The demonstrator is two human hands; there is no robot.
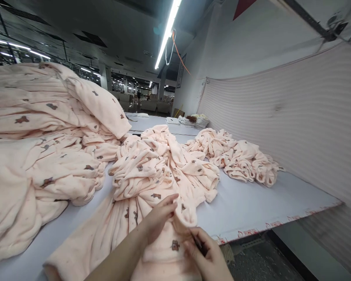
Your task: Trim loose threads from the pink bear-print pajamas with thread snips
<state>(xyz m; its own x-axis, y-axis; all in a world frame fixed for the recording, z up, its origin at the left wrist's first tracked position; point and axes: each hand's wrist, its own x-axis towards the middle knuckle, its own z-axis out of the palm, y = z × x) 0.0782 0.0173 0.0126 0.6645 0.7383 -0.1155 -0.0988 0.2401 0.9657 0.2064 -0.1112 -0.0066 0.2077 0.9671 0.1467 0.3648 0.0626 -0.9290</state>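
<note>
- At six o'clock, the left hand (pixel 160 214) angles toward two o'clock, fingertips against pale pink, brown-printed plush cloth (pixel 160 179); whether it pinches, I cannot tell.
- At half past five, the right hand (pixel 206 253), fingers curled, grasps a small dark tool (pixel 197 242) beside the cloth's edge.
- The step seems to be work on that edge; the next move calls for steadying it.
- Matching heaps lie at nine (pixel 55 121) and three o'clock.
</note>
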